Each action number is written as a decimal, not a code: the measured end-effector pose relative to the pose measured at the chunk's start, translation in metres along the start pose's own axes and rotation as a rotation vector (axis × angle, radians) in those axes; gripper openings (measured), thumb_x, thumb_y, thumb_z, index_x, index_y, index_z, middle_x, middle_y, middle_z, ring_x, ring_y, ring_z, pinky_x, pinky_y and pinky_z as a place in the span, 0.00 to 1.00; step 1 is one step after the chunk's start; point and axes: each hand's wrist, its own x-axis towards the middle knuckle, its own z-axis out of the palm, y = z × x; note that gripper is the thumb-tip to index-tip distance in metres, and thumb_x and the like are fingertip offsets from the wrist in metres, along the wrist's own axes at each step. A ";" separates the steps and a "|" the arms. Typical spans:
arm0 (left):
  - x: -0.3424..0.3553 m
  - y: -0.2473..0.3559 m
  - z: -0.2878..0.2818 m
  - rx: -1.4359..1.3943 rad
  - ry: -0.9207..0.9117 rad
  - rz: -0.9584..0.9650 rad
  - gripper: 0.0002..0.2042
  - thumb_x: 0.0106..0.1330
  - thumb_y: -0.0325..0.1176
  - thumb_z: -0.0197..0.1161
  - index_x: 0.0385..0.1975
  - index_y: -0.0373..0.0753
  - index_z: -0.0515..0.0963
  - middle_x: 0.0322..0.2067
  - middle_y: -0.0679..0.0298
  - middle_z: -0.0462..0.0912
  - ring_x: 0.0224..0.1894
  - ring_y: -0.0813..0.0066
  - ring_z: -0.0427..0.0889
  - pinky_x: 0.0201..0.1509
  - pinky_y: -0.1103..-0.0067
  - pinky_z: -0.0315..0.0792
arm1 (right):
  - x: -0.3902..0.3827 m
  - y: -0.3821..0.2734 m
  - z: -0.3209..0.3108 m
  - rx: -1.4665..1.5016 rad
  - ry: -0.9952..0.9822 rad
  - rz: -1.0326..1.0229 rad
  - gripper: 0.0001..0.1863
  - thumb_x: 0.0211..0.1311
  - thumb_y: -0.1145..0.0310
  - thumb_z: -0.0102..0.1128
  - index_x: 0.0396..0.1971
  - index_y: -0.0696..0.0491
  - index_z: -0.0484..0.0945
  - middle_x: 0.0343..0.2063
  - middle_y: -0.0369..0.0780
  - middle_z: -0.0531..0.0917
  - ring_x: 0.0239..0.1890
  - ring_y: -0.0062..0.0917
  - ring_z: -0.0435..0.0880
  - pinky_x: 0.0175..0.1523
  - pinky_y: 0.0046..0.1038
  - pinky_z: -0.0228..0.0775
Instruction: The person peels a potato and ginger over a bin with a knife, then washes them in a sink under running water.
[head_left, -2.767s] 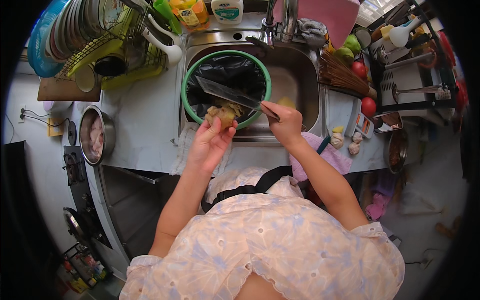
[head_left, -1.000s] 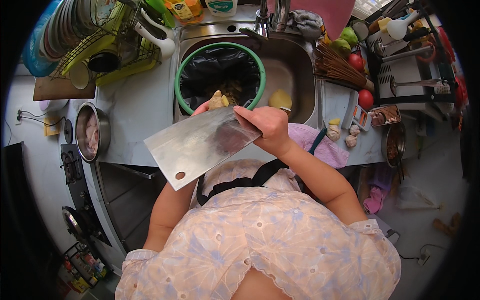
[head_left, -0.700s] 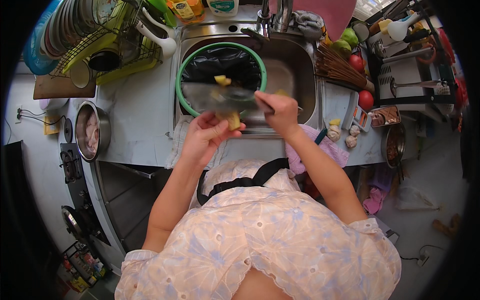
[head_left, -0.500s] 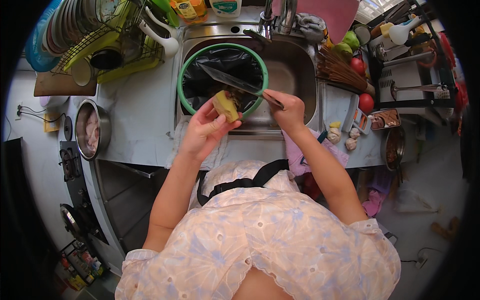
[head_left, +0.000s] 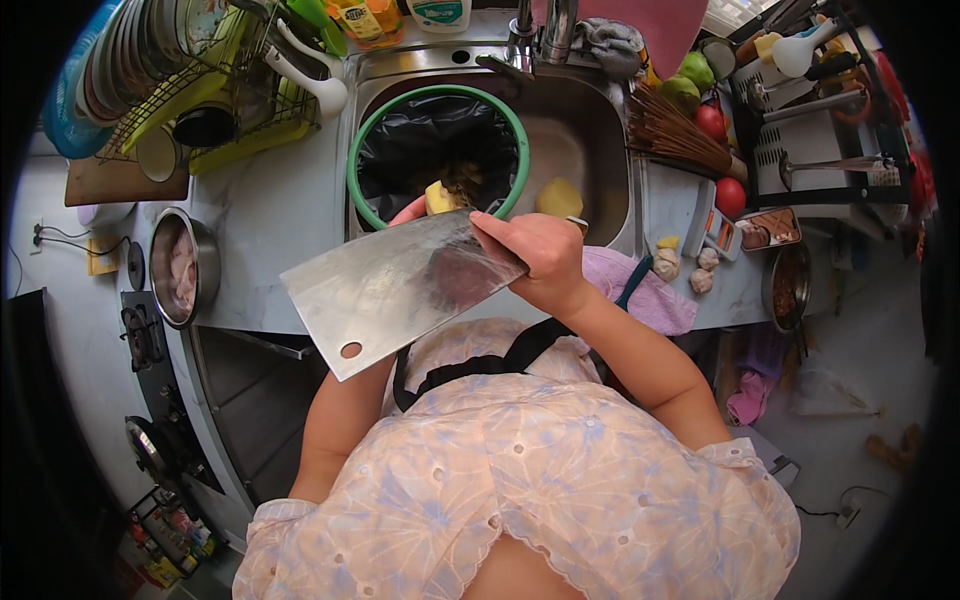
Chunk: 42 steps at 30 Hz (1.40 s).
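Your right hand (head_left: 545, 252) was closed on the handle end of a wide knife (head_left: 375, 295), near the middle of the frame. The blade lay tilted toward the lower left of the frame, its broad face up, and the corner with the round hole pointed to your body. Your left hand (head_left: 408, 212) was mostly covered by this blade; its fingers showed just beside a piece of ginger (head_left: 440, 197), and they seemed to be closed on it, but the exact grip I cannot tell.

The ginger was above the near edge of a bin with a green rim (head_left: 353, 160), and the upper edge of the knife was close against it. Its upper end was bare and yellow, so I judge that this part was already peeled. The lower part was hidden, so I cannot say how much skin was left there. Inside the black bag (head_left: 430, 120) some brownish scraps (head_left: 465, 180) were lying, which fits with peeling partly done.

To the right of the bin, in the sink (head_left: 570, 140), one yellow lump (head_left: 560, 197) lay apart and looked bare. Garlic bulbs (head_left: 666, 264) were on the table (head_left: 262, 235), at the right of the frame.
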 end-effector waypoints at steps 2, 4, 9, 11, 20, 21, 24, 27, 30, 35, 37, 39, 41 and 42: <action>0.001 -0.002 -0.014 -0.057 0.002 0.014 0.27 0.65 0.40 0.55 0.61 0.35 0.59 0.55 0.53 0.69 0.54 0.64 0.73 0.59 0.70 0.69 | -0.001 0.004 0.002 -0.018 0.023 0.018 0.13 0.45 0.76 0.65 0.35 0.53 0.81 0.15 0.39 0.76 0.15 0.30 0.74 0.21 0.28 0.62; 0.002 -0.008 -0.042 -0.104 0.008 0.038 0.25 0.64 0.39 0.55 0.58 0.35 0.61 0.53 0.53 0.71 0.52 0.62 0.75 0.57 0.69 0.71 | -0.003 0.013 0.004 -0.045 0.039 0.055 0.12 0.45 0.75 0.65 0.34 0.53 0.81 0.16 0.40 0.77 0.17 0.31 0.76 0.22 0.29 0.64; -0.004 0.014 0.002 0.004 -0.065 -0.087 0.24 0.58 0.23 0.59 0.56 0.36 0.64 0.50 0.54 0.73 0.50 0.61 0.77 0.55 0.67 0.73 | -0.022 0.054 0.010 -0.112 0.006 0.329 0.09 0.50 0.72 0.63 0.33 0.51 0.82 0.21 0.44 0.80 0.23 0.36 0.80 0.27 0.29 0.69; -0.007 0.019 0.018 -0.083 -0.005 -0.111 0.25 0.55 0.18 0.60 0.55 0.35 0.65 0.49 0.54 0.74 0.48 0.61 0.77 0.55 0.70 0.74 | -0.025 0.057 0.008 -0.127 -0.008 0.418 0.08 0.50 0.73 0.64 0.32 0.50 0.83 0.22 0.44 0.80 0.23 0.37 0.79 0.28 0.27 0.69; 0.012 -0.003 -0.031 -0.226 -0.170 0.022 0.21 0.64 0.29 0.54 0.58 0.37 0.64 0.54 0.55 0.70 0.56 0.66 0.71 0.61 0.72 0.67 | 0.003 -0.008 -0.004 -0.088 0.053 0.110 0.11 0.47 0.75 0.65 0.34 0.53 0.82 0.14 0.40 0.75 0.16 0.30 0.74 0.21 0.28 0.62; 0.010 -0.005 -0.024 -0.363 -0.209 -0.020 0.20 0.66 0.31 0.52 0.57 0.38 0.64 0.54 0.55 0.70 0.55 0.66 0.71 0.60 0.72 0.68 | 0.002 -0.011 -0.004 -0.072 0.041 0.074 0.13 0.46 0.75 0.66 0.36 0.53 0.82 0.14 0.39 0.74 0.15 0.29 0.73 0.21 0.28 0.61; 0.007 -0.013 -0.019 -0.300 -0.037 0.003 0.19 0.68 0.33 0.50 0.57 0.38 0.64 0.54 0.56 0.69 0.54 0.66 0.72 0.58 0.73 0.72 | 0.001 -0.018 -0.004 -0.029 0.010 -0.012 0.16 0.44 0.73 0.66 0.38 0.54 0.81 0.12 0.37 0.70 0.13 0.27 0.69 0.19 0.28 0.57; 0.002 -0.008 -0.013 -0.313 -0.029 -0.034 0.19 0.67 0.32 0.51 0.58 0.39 0.64 0.54 0.55 0.69 0.53 0.65 0.73 0.57 0.72 0.73 | 0.004 -0.022 -0.005 -0.019 0.007 -0.036 0.18 0.43 0.71 0.67 0.39 0.54 0.81 0.12 0.36 0.69 0.13 0.27 0.69 0.19 0.27 0.56; 0.002 -0.006 -0.011 -0.324 -0.022 -0.059 0.19 0.67 0.32 0.52 0.58 0.39 0.63 0.54 0.54 0.69 0.53 0.64 0.73 0.57 0.72 0.73 | 0.003 -0.020 -0.005 -0.050 0.012 -0.053 0.18 0.43 0.71 0.67 0.39 0.54 0.81 0.12 0.36 0.69 0.13 0.27 0.69 0.19 0.27 0.56; 0.003 -0.009 -0.014 -0.350 -0.025 -0.081 0.19 0.66 0.32 0.53 0.57 0.39 0.64 0.54 0.54 0.69 0.53 0.63 0.73 0.57 0.71 0.72 | 0.005 -0.017 -0.006 -0.037 0.012 -0.059 0.16 0.44 0.72 0.67 0.38 0.54 0.81 0.11 0.36 0.69 0.13 0.26 0.69 0.19 0.27 0.57; 0.002 -0.009 -0.015 -0.360 -0.027 -0.086 0.19 0.66 0.32 0.53 0.57 0.39 0.64 0.54 0.54 0.69 0.53 0.62 0.73 0.57 0.71 0.72 | 0.006 -0.014 -0.006 -0.026 0.010 -0.058 0.16 0.44 0.72 0.67 0.38 0.53 0.81 0.11 0.36 0.70 0.13 0.26 0.69 0.19 0.27 0.57; 0.002 -0.009 -0.015 -0.372 -0.031 -0.097 0.19 0.66 0.32 0.53 0.57 0.39 0.64 0.54 0.54 0.69 0.53 0.62 0.73 0.57 0.71 0.72 | 0.004 -0.011 -0.006 -0.027 0.007 -0.056 0.16 0.45 0.73 0.67 0.38 0.53 0.81 0.11 0.36 0.70 0.13 0.26 0.69 0.19 0.27 0.57; 0.002 -0.008 -0.016 -0.396 -0.037 -0.112 0.19 0.65 0.32 0.54 0.56 0.38 0.64 0.54 0.53 0.69 0.53 0.61 0.73 0.57 0.71 0.72 | 0.003 -0.011 -0.007 -0.036 -0.010 -0.041 0.18 0.41 0.73 0.65 0.38 0.52 0.80 0.12 0.35 0.69 0.15 0.27 0.71 0.20 0.28 0.60; 0.002 -0.008 -0.017 -0.413 -0.044 -0.124 0.19 0.65 0.32 0.54 0.56 0.38 0.64 0.54 0.53 0.69 0.53 0.61 0.73 0.58 0.71 0.72 | 0.003 -0.012 -0.007 -0.040 -0.018 -0.034 0.19 0.39 0.74 0.64 0.38 0.51 0.80 0.12 0.35 0.69 0.16 0.28 0.72 0.21 0.29 0.62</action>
